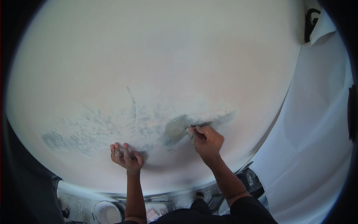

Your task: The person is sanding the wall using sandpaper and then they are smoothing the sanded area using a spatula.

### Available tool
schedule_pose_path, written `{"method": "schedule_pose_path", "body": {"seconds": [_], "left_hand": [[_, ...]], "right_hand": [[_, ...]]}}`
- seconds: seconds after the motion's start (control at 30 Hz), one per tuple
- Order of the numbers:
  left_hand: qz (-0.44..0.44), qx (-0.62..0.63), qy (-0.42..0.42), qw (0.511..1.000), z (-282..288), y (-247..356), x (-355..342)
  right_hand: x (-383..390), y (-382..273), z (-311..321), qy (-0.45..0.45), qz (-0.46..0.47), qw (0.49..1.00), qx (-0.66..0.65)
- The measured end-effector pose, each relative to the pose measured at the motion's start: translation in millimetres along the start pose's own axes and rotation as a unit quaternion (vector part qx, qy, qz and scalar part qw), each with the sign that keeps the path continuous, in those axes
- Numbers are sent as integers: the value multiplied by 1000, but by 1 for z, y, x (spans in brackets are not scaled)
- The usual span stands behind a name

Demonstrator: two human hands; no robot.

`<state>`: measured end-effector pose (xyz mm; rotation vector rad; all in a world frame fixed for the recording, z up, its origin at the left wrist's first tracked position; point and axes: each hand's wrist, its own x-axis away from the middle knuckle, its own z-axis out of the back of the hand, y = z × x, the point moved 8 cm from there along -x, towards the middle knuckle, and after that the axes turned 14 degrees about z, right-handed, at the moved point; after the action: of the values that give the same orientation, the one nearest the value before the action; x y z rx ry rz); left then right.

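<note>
A large, curved off-white panel fills most of the view, with rubbed grey-blue patches across its lower part. My left hand rests on it with fingers spread, smudged with pale dust and holding nothing. To the right, my right hand is closed on a small folded sheet, reddish-brown on one face and whitish on the other, which looks like sandpaper. It touches the panel at the right edge of an olive-grey patch. My fingers partly hide the sheet.
White sheeting drapes along the right side. A dark cover lies at the lower left. Below the panel's near edge, a white bucket stands on the dusty floor near my feet. A black object shows at the upper right.
</note>
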<state>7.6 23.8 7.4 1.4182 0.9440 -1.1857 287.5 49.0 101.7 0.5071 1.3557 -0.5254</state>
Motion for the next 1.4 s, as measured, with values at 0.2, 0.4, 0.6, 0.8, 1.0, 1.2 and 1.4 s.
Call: {"method": "schedule_pose_path", "body": {"seconds": [0.2,0.4,0.6,0.8,1.0,1.2,1.4], "left_hand": [[-2,10,-3,1000,2,-2,1],[-3,6,5,1000,5,-1,-1],[-3,2,4,1000,2,-2,1],[3,8,2,1000,1,-3,0],[5,-2,2,1000,1,-3,1],[10,-11,5,1000,1,-1,1],[12,-13,13,1000,0,-1,3]], "right_hand": [[-10,1,7,-4,-14,1000,24],[12,-5,-6,-77,-68,994,26],[3,22,14,83,-106,991,-22],[8,37,18,102,-160,980,-53],[43,-8,-21,3,-118,993,-29],[52,14,2,135,-249,959,-10],[64,20,-10,86,-281,953,-68]]}}
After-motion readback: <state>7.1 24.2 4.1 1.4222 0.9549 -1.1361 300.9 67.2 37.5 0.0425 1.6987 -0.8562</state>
